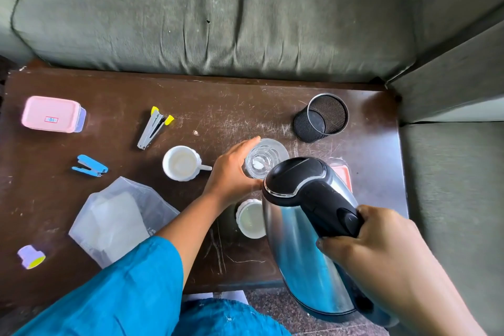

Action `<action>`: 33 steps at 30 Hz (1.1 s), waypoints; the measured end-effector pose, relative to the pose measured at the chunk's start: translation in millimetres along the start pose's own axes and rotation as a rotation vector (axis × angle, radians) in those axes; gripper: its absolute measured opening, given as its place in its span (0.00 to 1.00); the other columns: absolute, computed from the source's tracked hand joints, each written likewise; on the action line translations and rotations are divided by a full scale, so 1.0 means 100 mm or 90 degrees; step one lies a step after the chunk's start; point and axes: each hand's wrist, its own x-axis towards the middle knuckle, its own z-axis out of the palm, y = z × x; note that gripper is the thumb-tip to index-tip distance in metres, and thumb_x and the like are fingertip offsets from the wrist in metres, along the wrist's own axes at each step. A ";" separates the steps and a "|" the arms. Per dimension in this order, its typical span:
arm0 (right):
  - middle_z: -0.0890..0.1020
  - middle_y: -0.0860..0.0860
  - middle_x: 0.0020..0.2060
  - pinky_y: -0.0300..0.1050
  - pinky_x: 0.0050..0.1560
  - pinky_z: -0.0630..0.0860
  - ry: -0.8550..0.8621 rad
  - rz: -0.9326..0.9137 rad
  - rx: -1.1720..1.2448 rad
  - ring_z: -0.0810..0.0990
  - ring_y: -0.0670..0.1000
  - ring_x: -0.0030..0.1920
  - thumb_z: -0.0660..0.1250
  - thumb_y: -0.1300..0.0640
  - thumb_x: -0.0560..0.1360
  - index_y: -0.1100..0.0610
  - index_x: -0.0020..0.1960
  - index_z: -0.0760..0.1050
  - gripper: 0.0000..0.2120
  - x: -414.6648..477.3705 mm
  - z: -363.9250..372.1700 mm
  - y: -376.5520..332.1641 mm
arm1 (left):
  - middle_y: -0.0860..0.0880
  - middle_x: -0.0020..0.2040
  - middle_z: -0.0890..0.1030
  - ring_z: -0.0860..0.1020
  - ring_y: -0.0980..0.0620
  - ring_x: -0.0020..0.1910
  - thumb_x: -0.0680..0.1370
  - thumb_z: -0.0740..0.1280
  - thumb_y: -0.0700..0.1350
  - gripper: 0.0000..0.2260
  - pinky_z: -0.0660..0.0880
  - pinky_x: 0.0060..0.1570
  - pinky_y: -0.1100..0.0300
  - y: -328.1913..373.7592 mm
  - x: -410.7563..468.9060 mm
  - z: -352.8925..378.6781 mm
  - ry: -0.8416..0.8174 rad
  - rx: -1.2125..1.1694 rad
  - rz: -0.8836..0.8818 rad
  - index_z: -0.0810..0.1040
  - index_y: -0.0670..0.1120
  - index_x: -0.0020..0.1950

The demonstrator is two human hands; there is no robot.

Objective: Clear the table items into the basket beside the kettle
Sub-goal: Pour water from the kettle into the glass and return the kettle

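I have the right hand (381,251) curled round the handle of the tilted kettle (297,248), the left hand (231,172) gripping the glass (259,162) at the kettle's spout, the mesh basket (302,125) upright beyond the kettle.

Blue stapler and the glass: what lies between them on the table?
A white cup, its handle toward the glass, then the left hand that grips the glass; the head view shows this.
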 end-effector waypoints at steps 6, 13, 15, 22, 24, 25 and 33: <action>0.77 0.54 0.30 0.41 0.26 0.68 0.009 -0.021 -0.007 0.77 0.56 0.33 0.70 0.51 0.62 0.57 0.33 0.70 0.12 0.03 0.03 0.03 | 0.52 0.67 0.73 0.67 0.67 0.60 0.63 0.75 0.55 0.36 0.60 0.59 0.74 0.02 0.00 -0.02 -0.005 0.018 0.005 0.69 0.49 0.69; 0.77 0.56 0.31 0.43 0.29 0.71 0.015 -0.042 -0.004 0.77 0.58 0.33 0.69 0.51 0.63 0.58 0.33 0.70 0.12 0.06 0.00 0.02 | 0.52 0.67 0.73 0.67 0.66 0.61 0.61 0.70 0.58 0.37 0.58 0.59 0.77 0.06 -0.02 0.00 0.004 0.020 -0.004 0.69 0.48 0.68; 0.77 0.55 0.31 0.42 0.28 0.70 0.015 -0.045 -0.010 0.77 0.58 0.33 0.69 0.51 0.63 0.58 0.33 0.71 0.12 0.06 -0.01 0.02 | 0.51 0.67 0.73 0.67 0.66 0.61 0.61 0.70 0.58 0.37 0.58 0.58 0.78 0.06 -0.02 0.01 0.008 0.023 -0.002 0.69 0.48 0.68; 0.76 0.54 0.30 0.39 0.24 0.65 0.006 -0.052 -0.025 0.76 0.55 0.32 0.69 0.51 0.64 0.58 0.33 0.70 0.12 0.07 -0.01 0.02 | 0.52 0.68 0.72 0.66 0.65 0.62 0.62 0.71 0.57 0.37 0.62 0.61 0.68 0.06 -0.03 0.01 0.010 0.030 -0.002 0.68 0.49 0.69; 0.76 0.54 0.30 0.39 0.24 0.64 -0.002 -0.049 -0.027 0.76 0.54 0.32 0.69 0.51 0.64 0.57 0.33 0.70 0.12 0.08 -0.01 0.02 | 0.51 0.68 0.72 0.66 0.64 0.62 0.63 0.73 0.54 0.35 0.62 0.61 0.67 0.05 -0.03 0.02 0.010 0.033 0.000 0.68 0.49 0.69; 0.76 0.54 0.30 0.39 0.24 0.65 -0.006 -0.046 -0.026 0.76 0.54 0.32 0.69 0.51 0.64 0.57 0.33 0.70 0.12 0.09 -0.01 0.03 | 0.51 0.68 0.72 0.67 0.63 0.63 0.64 0.73 0.52 0.35 0.62 0.62 0.67 0.04 -0.03 0.02 0.011 0.033 -0.001 0.68 0.49 0.69; 0.81 0.56 0.31 0.46 0.33 0.78 -0.046 -0.017 -0.013 0.80 0.56 0.33 0.69 0.49 0.62 0.57 0.36 0.73 0.12 0.13 -0.07 0.09 | 0.52 0.69 0.71 0.68 0.60 0.64 0.64 0.76 0.49 0.36 0.65 0.64 0.63 0.03 -0.03 0.05 0.010 0.016 -0.018 0.67 0.50 0.70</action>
